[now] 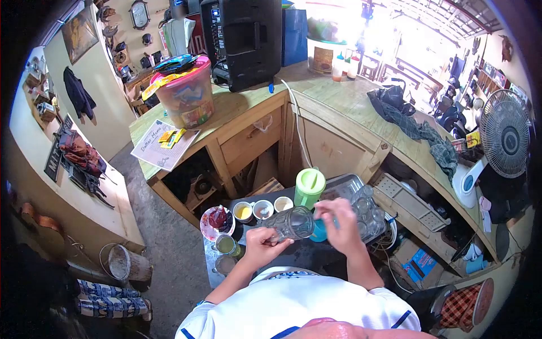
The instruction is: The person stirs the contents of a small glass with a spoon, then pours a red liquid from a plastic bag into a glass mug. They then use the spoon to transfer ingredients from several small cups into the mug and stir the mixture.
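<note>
A clear drinking glass (298, 222) lies tilted in my left hand (263, 246), whose fingers wrap round its left end; its wide end points right. Close to that wide end is my right hand (340, 225), raised with bent fingers and smeared by motion, so I cannot tell what it holds. A turquoise object (319, 231) shows partly behind it. Beyond the glass stands a pitcher with a green lid (310, 183). Left of it is a row of cups, one with yellow contents (243, 212), another with a spoon (263, 209).
Several clear glasses (371, 214) sit on a metal tray (345, 183) at the right. A bowl with dark red packets (217, 221) and a mug (227, 245) stand at the left. Wooden counters (333, 138) surround the work table, carrying a speaker (243, 45) and a fan (504, 134).
</note>
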The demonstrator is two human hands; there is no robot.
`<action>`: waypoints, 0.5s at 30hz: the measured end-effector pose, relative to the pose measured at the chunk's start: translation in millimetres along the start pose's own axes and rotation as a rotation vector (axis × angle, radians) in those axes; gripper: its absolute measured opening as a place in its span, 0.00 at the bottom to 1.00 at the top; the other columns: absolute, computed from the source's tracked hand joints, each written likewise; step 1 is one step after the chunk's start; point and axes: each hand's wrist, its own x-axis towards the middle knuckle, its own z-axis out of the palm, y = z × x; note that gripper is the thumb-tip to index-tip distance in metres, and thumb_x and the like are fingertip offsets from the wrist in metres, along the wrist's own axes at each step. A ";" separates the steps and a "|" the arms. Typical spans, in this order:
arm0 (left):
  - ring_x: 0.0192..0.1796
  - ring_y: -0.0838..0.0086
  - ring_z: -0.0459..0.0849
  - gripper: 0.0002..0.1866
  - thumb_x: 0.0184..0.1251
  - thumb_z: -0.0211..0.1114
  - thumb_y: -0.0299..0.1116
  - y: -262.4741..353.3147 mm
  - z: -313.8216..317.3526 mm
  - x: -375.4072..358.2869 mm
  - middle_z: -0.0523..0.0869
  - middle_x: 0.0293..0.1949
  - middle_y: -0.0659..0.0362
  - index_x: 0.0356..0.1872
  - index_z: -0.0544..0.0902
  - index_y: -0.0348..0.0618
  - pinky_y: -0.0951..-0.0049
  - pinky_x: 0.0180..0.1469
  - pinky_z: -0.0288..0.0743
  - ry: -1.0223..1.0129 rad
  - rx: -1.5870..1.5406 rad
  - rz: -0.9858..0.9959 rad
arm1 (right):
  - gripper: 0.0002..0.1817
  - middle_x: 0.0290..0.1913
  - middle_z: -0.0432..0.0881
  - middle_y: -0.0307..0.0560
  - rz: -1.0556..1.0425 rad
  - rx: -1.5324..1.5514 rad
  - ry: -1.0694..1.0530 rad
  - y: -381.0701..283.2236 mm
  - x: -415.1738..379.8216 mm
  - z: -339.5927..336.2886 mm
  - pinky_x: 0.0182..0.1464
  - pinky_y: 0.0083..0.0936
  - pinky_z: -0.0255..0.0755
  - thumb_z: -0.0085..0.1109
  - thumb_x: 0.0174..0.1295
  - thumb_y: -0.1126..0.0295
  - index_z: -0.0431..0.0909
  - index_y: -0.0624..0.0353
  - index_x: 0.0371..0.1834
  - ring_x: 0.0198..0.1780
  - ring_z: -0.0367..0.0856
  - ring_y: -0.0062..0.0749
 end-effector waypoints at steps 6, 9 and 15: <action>0.12 0.75 0.68 0.24 0.41 0.80 0.33 8.5 1.5 2.9 0.69 0.09 0.61 0.09 0.68 0.43 0.76 0.17 0.58 -0.019 0.046 0.035 | 0.09 0.30 0.82 0.39 -0.024 0.047 0.017 -0.1 -2.3 8.8 0.46 0.32 0.66 0.53 0.65 0.73 0.79 0.57 0.46 0.34 0.75 0.33; 0.12 0.74 0.68 0.24 0.41 0.80 0.33 6.0 2.3 1.7 0.69 0.09 0.61 0.09 0.67 0.43 0.75 0.17 0.58 -0.011 0.044 0.017 | 0.09 0.30 0.82 0.38 -0.080 0.055 -0.060 0.2 0.6 -3.7 0.47 0.31 0.66 0.54 0.65 0.72 0.80 0.57 0.46 0.33 0.75 0.32; 0.14 0.81 0.61 0.26 0.43 0.80 0.33 6.4 1.1 3.8 0.65 0.10 0.64 0.10 0.65 0.42 0.77 0.17 0.53 -0.022 -0.007 -0.108 | 0.11 0.37 0.86 0.39 -0.145 0.053 -0.181 9.9 3.7 1.9 0.45 0.29 0.70 0.59 0.61 0.73 0.82 0.60 0.46 0.38 0.77 0.33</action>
